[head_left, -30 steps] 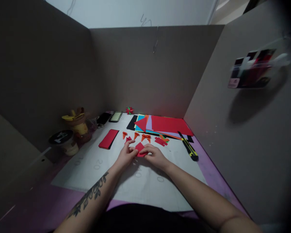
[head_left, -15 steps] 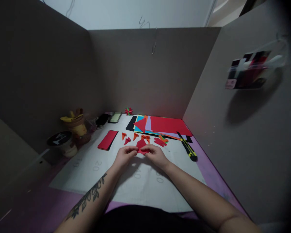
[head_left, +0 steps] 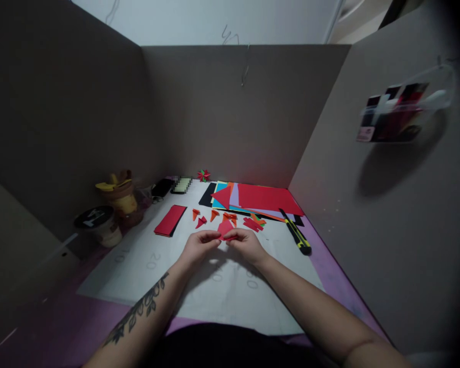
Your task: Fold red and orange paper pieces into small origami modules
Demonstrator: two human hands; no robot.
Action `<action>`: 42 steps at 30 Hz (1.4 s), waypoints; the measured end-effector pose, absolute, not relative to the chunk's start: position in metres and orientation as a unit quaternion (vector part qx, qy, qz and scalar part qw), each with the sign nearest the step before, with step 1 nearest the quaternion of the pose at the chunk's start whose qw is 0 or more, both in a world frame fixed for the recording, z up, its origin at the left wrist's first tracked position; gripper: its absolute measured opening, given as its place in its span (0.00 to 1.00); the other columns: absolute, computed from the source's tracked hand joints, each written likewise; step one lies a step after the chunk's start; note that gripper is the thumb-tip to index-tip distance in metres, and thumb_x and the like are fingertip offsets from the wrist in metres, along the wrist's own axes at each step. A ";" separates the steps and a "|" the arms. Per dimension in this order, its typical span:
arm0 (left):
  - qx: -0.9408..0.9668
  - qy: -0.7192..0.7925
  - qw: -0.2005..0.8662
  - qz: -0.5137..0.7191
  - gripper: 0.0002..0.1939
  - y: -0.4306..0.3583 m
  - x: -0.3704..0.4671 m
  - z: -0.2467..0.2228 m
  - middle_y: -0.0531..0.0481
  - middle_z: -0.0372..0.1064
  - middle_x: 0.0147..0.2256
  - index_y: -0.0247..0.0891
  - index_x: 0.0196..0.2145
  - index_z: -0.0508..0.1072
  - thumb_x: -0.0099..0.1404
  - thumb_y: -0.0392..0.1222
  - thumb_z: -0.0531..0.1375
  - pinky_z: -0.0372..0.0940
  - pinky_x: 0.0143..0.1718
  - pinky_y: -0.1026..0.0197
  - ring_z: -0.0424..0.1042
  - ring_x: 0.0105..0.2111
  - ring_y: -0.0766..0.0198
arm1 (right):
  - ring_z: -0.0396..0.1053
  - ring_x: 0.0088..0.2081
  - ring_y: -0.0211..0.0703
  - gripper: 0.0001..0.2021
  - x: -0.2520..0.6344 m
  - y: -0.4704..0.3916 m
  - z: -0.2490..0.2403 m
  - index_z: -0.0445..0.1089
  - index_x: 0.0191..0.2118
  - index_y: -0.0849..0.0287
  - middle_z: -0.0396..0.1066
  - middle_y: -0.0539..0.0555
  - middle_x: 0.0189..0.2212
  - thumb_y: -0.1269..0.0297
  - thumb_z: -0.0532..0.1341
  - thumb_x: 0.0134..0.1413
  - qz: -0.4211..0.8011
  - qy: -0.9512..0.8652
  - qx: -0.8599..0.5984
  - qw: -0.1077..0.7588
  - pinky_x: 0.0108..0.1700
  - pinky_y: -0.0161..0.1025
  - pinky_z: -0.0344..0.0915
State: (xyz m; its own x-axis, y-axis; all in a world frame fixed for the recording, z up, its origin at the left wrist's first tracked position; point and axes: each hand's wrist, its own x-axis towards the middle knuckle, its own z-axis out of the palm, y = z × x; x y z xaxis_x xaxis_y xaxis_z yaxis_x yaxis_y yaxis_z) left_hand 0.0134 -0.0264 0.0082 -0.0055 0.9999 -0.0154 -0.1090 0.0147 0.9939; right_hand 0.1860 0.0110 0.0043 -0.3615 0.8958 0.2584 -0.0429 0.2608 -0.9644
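Note:
Between my fingertips is a small piece of red paper [head_left: 225, 228], folded to a point at its top. My left hand [head_left: 200, 246] pinches its left edge, and my right hand [head_left: 247, 244] pinches the right edge. Fingers cover the paper's lower part. Just beyond it lie small folded orange pieces [head_left: 213, 215], a folded red piece [head_left: 201, 222] and red paper strips [head_left: 253, 224] beside green and orange scraps [head_left: 258, 220]. To the left rests a stack of red paper rectangles [head_left: 170, 221].
Large coloured sheets [head_left: 268, 198] lie at the back right. A yellow-black utility knife [head_left: 299, 239] rests on the right. A lidded cup [head_left: 99, 226], a pot of tools [head_left: 118, 197] and phones [head_left: 162, 188] stand or lie left. A red-green paper star [head_left: 203, 175] sits by the back wall.
The red paper has changed from a broader, many-sided outline to a narrower pointed one. Both hands stay in nearly the same place, still pinching it.

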 end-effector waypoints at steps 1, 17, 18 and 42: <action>0.485 0.484 0.500 0.529 0.15 -0.028 0.015 0.010 0.46 0.75 0.30 0.34 0.33 0.78 0.46 0.42 0.69 0.64 0.33 0.62 0.72 0.30 0.62 | 0.70 0.31 0.41 0.05 0.186 0.011 0.005 0.75 0.28 0.58 0.74 0.51 0.27 0.67 0.66 0.39 0.518 -0.641 -0.327 0.462 0.36 0.39 0.67; 0.602 0.456 0.275 0.595 0.05 -0.037 0.020 0.018 0.46 0.74 0.30 0.37 0.27 0.78 0.51 0.41 0.66 0.67 0.35 0.62 0.72 0.32 0.62 | 0.66 0.26 0.38 0.11 0.178 0.002 0.011 0.69 0.25 0.57 0.69 0.48 0.23 0.59 0.70 0.37 0.525 -0.570 -0.315 0.548 0.30 0.36 0.64; 0.595 0.454 0.286 0.598 0.05 -0.036 0.021 0.017 0.45 0.74 0.31 0.36 0.26 0.78 0.51 0.40 0.66 0.67 0.35 0.62 0.72 0.32 0.62 | 0.66 0.26 0.39 0.11 0.178 0.002 0.012 0.69 0.25 0.57 0.69 0.49 0.23 0.59 0.70 0.37 0.525 -0.572 -0.312 0.548 0.30 0.36 0.64; 0.550 0.529 0.288 0.579 0.07 -0.038 0.028 0.017 0.49 0.74 0.25 0.35 0.24 0.75 0.51 0.42 0.65 0.65 0.29 0.65 0.71 0.26 0.65 | 0.65 0.26 0.38 0.08 0.173 -0.008 0.018 0.67 0.25 0.58 0.68 0.49 0.22 0.60 0.65 0.45 0.453 -0.590 -0.362 0.562 0.30 0.36 0.61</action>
